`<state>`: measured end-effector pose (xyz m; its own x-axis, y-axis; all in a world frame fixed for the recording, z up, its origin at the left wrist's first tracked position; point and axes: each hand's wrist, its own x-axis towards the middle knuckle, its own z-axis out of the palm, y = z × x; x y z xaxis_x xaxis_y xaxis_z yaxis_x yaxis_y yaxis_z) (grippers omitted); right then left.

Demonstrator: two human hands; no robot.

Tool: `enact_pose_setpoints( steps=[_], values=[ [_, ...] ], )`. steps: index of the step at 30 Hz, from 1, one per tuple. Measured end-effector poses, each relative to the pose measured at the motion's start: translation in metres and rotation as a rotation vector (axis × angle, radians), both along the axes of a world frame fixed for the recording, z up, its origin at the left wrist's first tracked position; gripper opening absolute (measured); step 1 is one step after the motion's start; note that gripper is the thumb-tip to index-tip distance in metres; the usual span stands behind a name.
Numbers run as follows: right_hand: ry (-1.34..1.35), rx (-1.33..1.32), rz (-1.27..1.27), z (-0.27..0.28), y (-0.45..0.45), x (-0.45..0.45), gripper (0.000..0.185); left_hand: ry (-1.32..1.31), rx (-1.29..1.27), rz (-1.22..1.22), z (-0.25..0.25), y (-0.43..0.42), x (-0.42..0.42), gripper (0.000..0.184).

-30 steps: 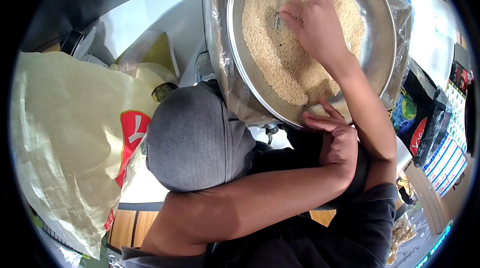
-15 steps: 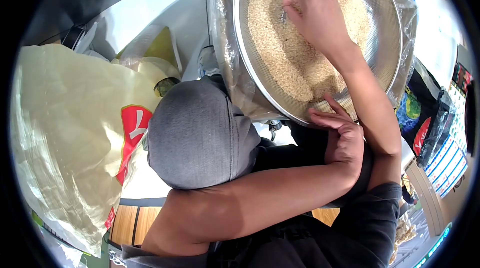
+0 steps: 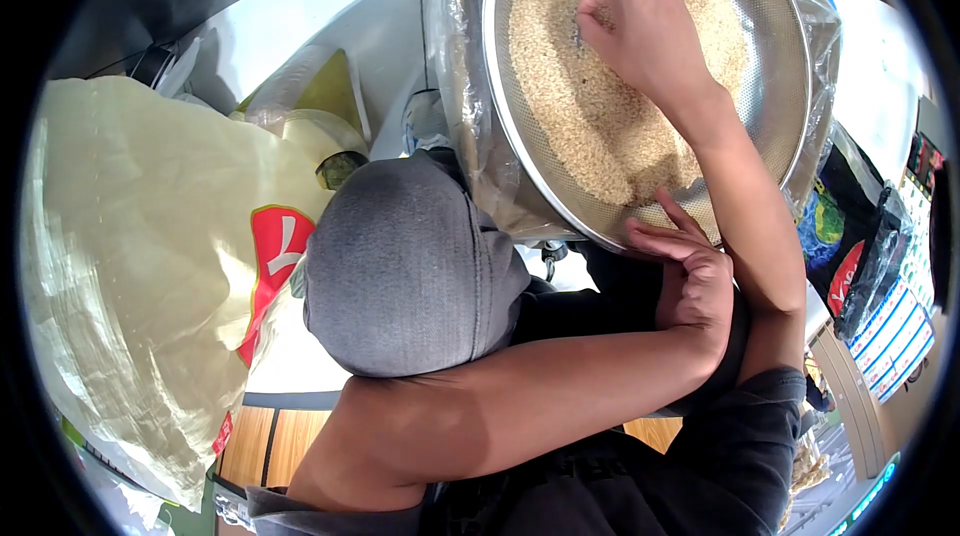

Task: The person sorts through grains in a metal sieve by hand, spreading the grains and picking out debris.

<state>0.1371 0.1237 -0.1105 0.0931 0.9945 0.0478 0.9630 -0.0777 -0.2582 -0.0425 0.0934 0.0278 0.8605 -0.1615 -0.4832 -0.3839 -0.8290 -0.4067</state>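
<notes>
A round metal mesh sieve (image 3: pixel 780 136) holds a wide bed of pale, rice-like grains (image 3: pixel 570 106). Over the grains, near the top, is my right hand (image 3: pixel 645 31), its thumb and fingers drawn together in a pinch; whatever lies between the fingertips is too small to make out. My left hand (image 3: pixel 695 276) rests at the sieve's near rim with its wrist bent and its fingers stretched toward the grains. Nothing shows in its fingers. Clear plastic (image 3: pixel 465 86) lies around and under the sieve.
A large pale yellow sack (image 3: pixel 150 236) with a red mark stands at the left. Rounded grey fabric (image 3: pixel 400 266) lies under my left forearm. Black packaging (image 3: pixel 850 236) and a blue-and-white printed sheet (image 3: pixel 890 336) are at the right.
The whole view has shifted, so the sieve and sack appear farther right. My right hand's fingers have drawn closer together over the grains. My left hand stays at the rim.
</notes>
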Motion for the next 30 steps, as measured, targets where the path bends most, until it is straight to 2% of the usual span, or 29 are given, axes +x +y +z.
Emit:
enact_pose_setpoints(
  steps=[7,10,13,15,16,19,23,26,30],
  values=[
    [0.015,0.008,0.120,-0.003,0.005,0.004,0.006,-0.203,0.242,-0.433,0.020,0.048,-0.013,0.031],
    [-0.100,0.001,0.171,-0.015,0.003,0.004,0.005,-0.300,0.317,-0.560,0.026,0.062,-0.009,0.031],
    [-0.097,-0.010,0.175,-0.013,-0.001,0.006,0.003,-0.381,0.322,-0.632,0.028,0.072,-0.007,0.031],
    [0.083,-0.076,0.157,-0.006,-0.005,0.011,0.004,-0.425,0.271,-0.636,0.027,0.076,-0.008,0.032],
    [0.084,-0.076,0.159,-0.005,-0.006,0.012,0.004,-0.452,0.219,-0.636,0.026,0.078,-0.009,0.032],
    [0.083,-0.092,0.093,-0.003,-0.008,0.015,0.007,-0.508,-0.012,-0.509,0.020,0.078,-0.012,0.026],
    [0.069,-0.043,0.147,-0.002,-0.008,0.017,0.009,-0.509,-0.117,-0.405,0.020,0.064,-0.008,0.025],
    [0.053,-0.034,0.167,-0.002,-0.007,0.016,0.009,-0.339,-0.139,-0.202,0.011,0.034,0.009,0.027],
    [-0.015,0.013,0.217,-0.003,-0.003,0.018,0.010,-0.017,-0.156,0.209,-0.016,-0.034,0.041,0.029]
  ],
)
